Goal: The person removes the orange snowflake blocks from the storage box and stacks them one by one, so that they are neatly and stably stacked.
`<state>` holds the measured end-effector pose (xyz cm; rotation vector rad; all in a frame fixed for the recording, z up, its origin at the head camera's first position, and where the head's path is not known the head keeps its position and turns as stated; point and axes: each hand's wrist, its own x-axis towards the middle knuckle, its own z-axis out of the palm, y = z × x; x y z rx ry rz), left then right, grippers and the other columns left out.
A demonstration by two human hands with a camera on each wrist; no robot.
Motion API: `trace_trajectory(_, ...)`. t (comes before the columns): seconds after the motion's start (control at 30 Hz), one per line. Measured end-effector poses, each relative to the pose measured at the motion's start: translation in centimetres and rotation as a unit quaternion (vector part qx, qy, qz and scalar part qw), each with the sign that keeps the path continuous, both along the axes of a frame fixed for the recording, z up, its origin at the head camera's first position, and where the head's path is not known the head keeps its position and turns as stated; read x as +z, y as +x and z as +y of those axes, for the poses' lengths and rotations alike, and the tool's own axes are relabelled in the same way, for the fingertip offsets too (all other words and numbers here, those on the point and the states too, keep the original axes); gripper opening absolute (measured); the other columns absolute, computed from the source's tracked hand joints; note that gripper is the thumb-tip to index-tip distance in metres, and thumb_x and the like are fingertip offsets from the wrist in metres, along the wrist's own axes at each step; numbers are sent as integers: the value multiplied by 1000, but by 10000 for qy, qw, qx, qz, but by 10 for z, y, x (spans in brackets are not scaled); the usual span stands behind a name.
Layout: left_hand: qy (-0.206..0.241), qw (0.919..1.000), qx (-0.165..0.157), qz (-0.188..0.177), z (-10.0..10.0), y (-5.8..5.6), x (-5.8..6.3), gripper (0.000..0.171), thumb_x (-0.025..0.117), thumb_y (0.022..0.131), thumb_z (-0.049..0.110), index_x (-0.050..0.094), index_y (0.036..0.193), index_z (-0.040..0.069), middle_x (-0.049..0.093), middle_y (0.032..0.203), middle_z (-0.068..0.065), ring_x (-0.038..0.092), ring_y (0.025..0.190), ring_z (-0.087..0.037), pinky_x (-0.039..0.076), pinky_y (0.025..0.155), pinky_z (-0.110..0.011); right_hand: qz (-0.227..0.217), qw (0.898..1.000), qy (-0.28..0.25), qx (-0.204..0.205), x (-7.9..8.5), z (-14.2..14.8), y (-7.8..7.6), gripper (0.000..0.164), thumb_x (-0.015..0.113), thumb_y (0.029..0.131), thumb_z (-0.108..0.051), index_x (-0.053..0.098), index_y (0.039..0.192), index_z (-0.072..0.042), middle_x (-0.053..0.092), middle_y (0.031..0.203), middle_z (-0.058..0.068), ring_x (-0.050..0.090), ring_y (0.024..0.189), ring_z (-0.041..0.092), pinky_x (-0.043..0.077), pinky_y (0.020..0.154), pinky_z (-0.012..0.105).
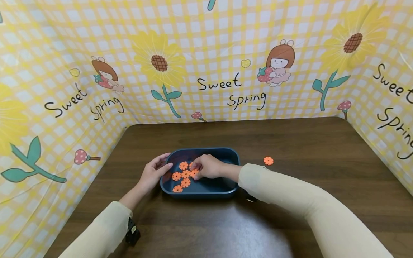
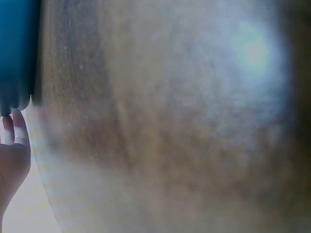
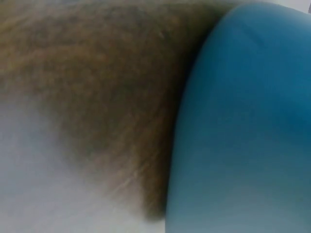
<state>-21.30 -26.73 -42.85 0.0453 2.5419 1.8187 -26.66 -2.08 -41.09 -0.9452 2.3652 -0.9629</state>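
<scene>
A dark blue rectangular tub (image 1: pixel 200 194) with rounded corners stands on the table. My left hand (image 1: pixel 153 172) holds its left rim, with the thumb over the edge and the fingers along the outside. Inside, several orange flower-shaped discs (image 1: pixel 185 182) are joined into a cluster at the left. My right hand (image 1: pixel 209 167) reaches into the tub with curled fingers and pinches an orange disc (image 1: pixel 194 173) at the cluster's right side. The wrist views show mostly the tub's outer wall (image 3: pixel 243 126), plus some left fingers (image 2: pixel 20 127) at its corner.
One loose orange disc (image 1: pixel 268 160) lies on the brown wooden table (image 1: pixel 290 143), right of the tub and beyond the right forearm. A yellow checked cloth (image 1: pixel 206 46) with flower prints closes off the back and both sides.
</scene>
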Motion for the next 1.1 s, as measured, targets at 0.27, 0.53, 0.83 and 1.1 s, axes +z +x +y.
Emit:
trace_trajectory(0.27, -43, 10000, 2, 13, -1, 0, 0, 53, 63, 97, 24, 47, 144, 9, 49, 139, -17, 45, 127, -27, 42, 88, -14, 33, 10000, -66, 9, 7, 4, 1, 25, 76, 87, -19, 66, 108, -11, 62, 93, 0, 56, 82, 13, 47, 72, 25)
trace_trajectory(0.53, 6, 10000, 8, -4, -2, 0, -2, 53, 64, 96, 24, 47, 144, 8, 50, 139, -17, 45, 126, -28, 42, 88, -15, 85, 9996, -270, 46, 8, 14, -1, 33, 73, 88, -23, 64, 115, -8, 61, 97, -2, 55, 86, 14, 48, 75, 25)
trace_trajectory(0.83, -6, 10000, 56, -39, -2, 0, -1, 53, 64, 96, 25, 47, 143, 8, 50, 138, -17, 46, 125, -28, 43, 87, -14, 234, 9964, -815, -22, 18, 31, -1, 34, 75, 87, -20, 64, 115, -3, 62, 100, 7, 54, 87, 17, 47, 77, 26)
trace_trajectory(1.1, 8, 10000, 40, -23, -1, 0, -1, 52, 64, 96, 24, 47, 143, 8, 50, 138, -17, 46, 125, -27, 43, 87, -14, 504, 9907, -1250, -181, 29, 54, 2, 31, 77, 85, -20, 65, 110, -6, 60, 96, 1, 54, 86, 16, 48, 76, 26)
